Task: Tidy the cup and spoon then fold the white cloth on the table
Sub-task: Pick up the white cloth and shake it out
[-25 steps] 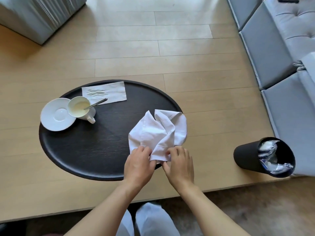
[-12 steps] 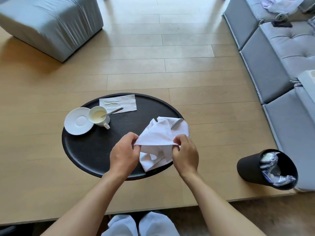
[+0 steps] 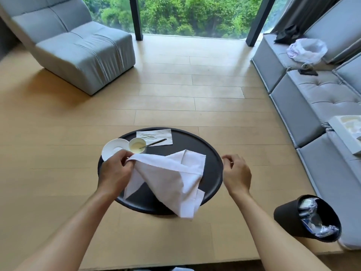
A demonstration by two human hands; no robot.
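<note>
A white cloth (image 3: 172,177) hangs lifted over the round black table (image 3: 212,173). My left hand (image 3: 115,171) pinches its upper left corner, and the rest drapes down to the right past the table's near edge. My right hand (image 3: 237,174) is off the cloth, at the table's right rim, fingers loosely curled and holding nothing. At the back left of the table stands a white cup (image 3: 137,145) with pale liquid and a metal spoon (image 3: 154,143) leaning in it, beside an empty white saucer (image 3: 114,148).
A white paper napkin (image 3: 156,135) lies at the table's far edge. A black waste bin (image 3: 306,218) with a plastic liner sits on the floor at the right. Grey sofa (image 3: 316,98) runs along the right; a grey armchair (image 3: 78,47) stands far left.
My left hand has pulled the cloth's corner up and to the left, spreading it. My right hand has let go and moved to the right. The view has tilted up.
</note>
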